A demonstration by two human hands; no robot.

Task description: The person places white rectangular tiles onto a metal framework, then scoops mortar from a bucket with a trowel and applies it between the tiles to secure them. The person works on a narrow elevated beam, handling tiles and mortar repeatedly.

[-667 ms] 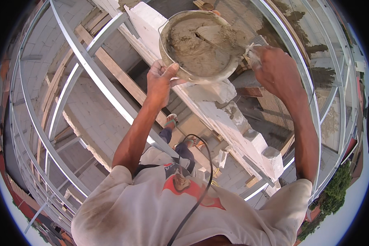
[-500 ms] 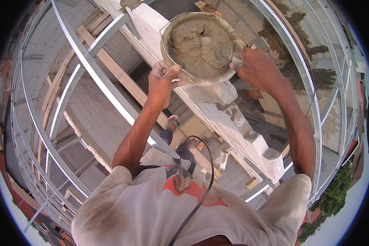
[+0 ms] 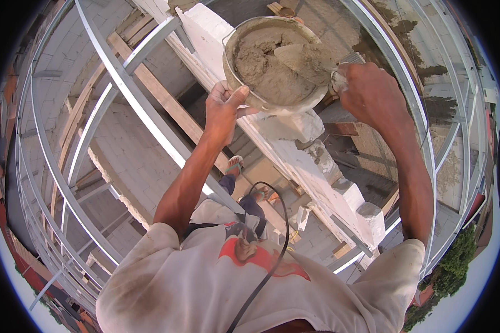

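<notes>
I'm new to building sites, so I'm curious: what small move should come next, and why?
Probably lifting some mortar with the trowel: its blade lies in the mortar, the right hand holds it, and the left hand grips the bucket.

Mortar [image 3: 261,77], top centre: grey-brown | bucket [image 3: 288,109], top centre: dull cream, grey-smudged | block wall [image 3: 291,161], centre: chalky white | metal bar [image 3: 144,112], upper left: silver-grey | plank [image 3: 172,102], upper left: tan | shirt [image 3: 178,272], bottom centre: off-white, brown-blotched at left | chest print [image 3: 266,260], bottom centre: red | cable [image 3: 286,225], bottom centre: black | foliage [image 3: 455,261], lower right: green
</notes>
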